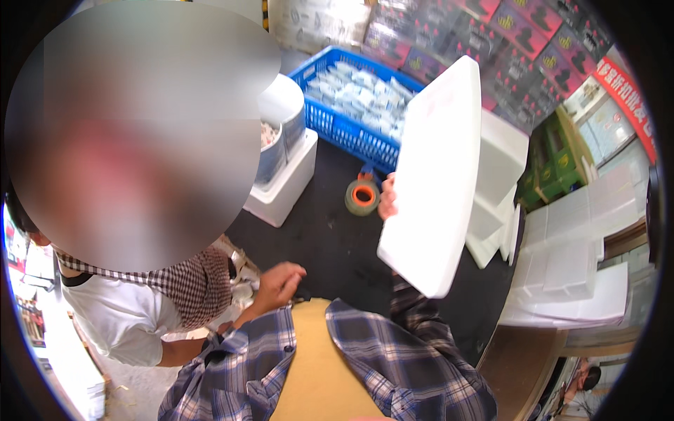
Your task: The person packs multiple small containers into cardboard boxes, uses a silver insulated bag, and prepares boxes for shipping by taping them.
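My right hand (387, 199) grips the edge of a white foam box lid (437, 179), which is held up and tilted on its side over the table. Its fingertips show at the lid's left edge; the rest of that hand is behind the lid. Just in front of my body, my left hand (282, 283) is loosely curled above the table's near edge, with nothing visible in it. A tape roll with an orange core (362, 196) lies on the black table (316, 242), left of my right hand.
Beyond the lid, a blue crate (351, 140) holds many small pale packets. White containers (282, 105) stand on a white foam box (284, 184) at left. White foam pieces (491, 221) and stacked foam boxes (572, 238) are at right. A person in a checked apron (193, 288) stands close at left.
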A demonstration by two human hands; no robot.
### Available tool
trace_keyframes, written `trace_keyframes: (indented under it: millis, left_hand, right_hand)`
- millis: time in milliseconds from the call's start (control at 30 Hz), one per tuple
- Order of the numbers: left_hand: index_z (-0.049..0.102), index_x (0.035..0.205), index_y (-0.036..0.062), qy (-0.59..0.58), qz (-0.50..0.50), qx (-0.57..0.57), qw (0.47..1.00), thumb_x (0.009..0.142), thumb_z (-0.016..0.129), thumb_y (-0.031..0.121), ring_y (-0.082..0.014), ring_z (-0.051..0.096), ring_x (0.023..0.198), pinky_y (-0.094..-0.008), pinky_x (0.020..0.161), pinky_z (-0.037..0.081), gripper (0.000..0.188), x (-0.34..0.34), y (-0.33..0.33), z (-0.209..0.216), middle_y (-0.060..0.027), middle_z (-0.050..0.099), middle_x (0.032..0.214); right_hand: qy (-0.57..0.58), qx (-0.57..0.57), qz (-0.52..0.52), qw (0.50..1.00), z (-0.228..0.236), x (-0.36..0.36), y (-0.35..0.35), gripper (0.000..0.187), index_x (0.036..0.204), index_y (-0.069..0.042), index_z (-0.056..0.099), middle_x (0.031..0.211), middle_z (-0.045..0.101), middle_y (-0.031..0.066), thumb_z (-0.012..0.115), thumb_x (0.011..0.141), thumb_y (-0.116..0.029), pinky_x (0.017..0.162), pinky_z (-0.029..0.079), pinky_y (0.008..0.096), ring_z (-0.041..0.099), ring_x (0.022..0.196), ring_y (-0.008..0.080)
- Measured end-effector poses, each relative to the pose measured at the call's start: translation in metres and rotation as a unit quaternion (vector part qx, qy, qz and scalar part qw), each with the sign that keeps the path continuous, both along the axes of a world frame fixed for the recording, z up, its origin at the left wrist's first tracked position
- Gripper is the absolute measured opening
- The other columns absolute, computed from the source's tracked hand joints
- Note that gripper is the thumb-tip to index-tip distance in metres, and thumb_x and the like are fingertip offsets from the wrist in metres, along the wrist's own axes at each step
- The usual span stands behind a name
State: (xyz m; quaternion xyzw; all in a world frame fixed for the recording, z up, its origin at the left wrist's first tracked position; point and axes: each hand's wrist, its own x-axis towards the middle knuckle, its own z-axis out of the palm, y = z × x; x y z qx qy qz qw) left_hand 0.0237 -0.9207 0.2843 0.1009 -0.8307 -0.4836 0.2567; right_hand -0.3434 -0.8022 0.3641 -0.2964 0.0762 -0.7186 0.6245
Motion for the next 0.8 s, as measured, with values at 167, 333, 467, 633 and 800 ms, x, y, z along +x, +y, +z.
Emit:
trace_keyframes:
  millis: [167, 333, 467, 633, 800]
  left_hand:
    - [0.068, 0.11, 0.0046, -0.03, 0.061, 0.013, 0.998, 0.099, 0.063, 0.013, -0.0257, 0.069, 0.091, -0.0349, 0.08, 0.054, 0.015, 0.037, -0.007, -0.028, -0.0115, 0.068, 0.1]
    - [0.068, 0.104, 0.0119, -0.072, 0.015, -0.016, 0.997, 0.098, 0.056, 0.021, -0.0318, 0.068, 0.076, -0.0422, 0.067, 0.053, 0.016, 0.023, -0.001, -0.075, -0.0115, 0.068, 0.089]
    - [0.066, 0.094, 0.0097, -0.073, 0.052, 0.032, 0.995, 0.099, 0.058, 0.028, -0.0324, 0.067, 0.075, -0.0425, 0.066, 0.051, 0.021, 0.038, 0.007, -0.056, -0.0116, 0.066, 0.081]
    - [0.064, 0.088, 0.0112, -0.088, 0.023, 0.023, 0.996, 0.101, 0.056, 0.035, -0.0338, 0.065, 0.073, -0.0447, 0.062, 0.05, 0.029, 0.039, 0.007, -0.071, -0.0133, 0.062, 0.076]
    - [0.063, 0.087, 0.0107, -0.094, 0.044, 0.0, 0.995, 0.101, 0.055, 0.035, -0.035, 0.065, 0.072, -0.0459, 0.061, 0.049, 0.029, 0.043, 0.006, -0.081, -0.014, 0.061, 0.076]
  right_hand:
    - [-0.037, -0.08, 0.144, 0.986, 0.011, 0.061, -0.123, 0.071, 0.137, 0.005, 0.044, 0.101, 0.057, 0.0202, 0.048, 0.1, -0.056, 0.07, 0.05, 0.0472, 0.06, 0.075, 0.0331]
    - [0.075, -0.139, 0.177, 0.971, 0.022, 0.058, -0.152, 0.058, 0.15, -0.003, 0.042, 0.112, 0.059, 0.0236, 0.039, 0.107, -0.041, 0.081, 0.05, 0.0549, 0.063, 0.089, 0.0411]
    - [0.071, -0.125, 0.218, 0.965, 0.009, 0.08, -0.166, 0.054, 0.149, -0.004, 0.044, 0.114, 0.059, 0.024, 0.04, 0.107, -0.038, 0.084, 0.05, 0.0562, 0.064, 0.092, 0.0421]
    - [0.117, -0.153, 0.289, 0.938, 0.017, 0.071, -0.178, 0.055, 0.147, -0.002, 0.041, 0.111, 0.059, 0.0218, 0.04, 0.107, -0.04, 0.079, 0.052, 0.0558, 0.065, 0.089, 0.0407]
    - [0.097, -0.165, 0.239, 0.952, 0.005, 0.086, -0.168, 0.051, 0.147, -0.004, 0.041, 0.117, 0.06, 0.0194, 0.044, 0.108, -0.036, 0.082, 0.054, 0.052, 0.066, 0.095, 0.0395]
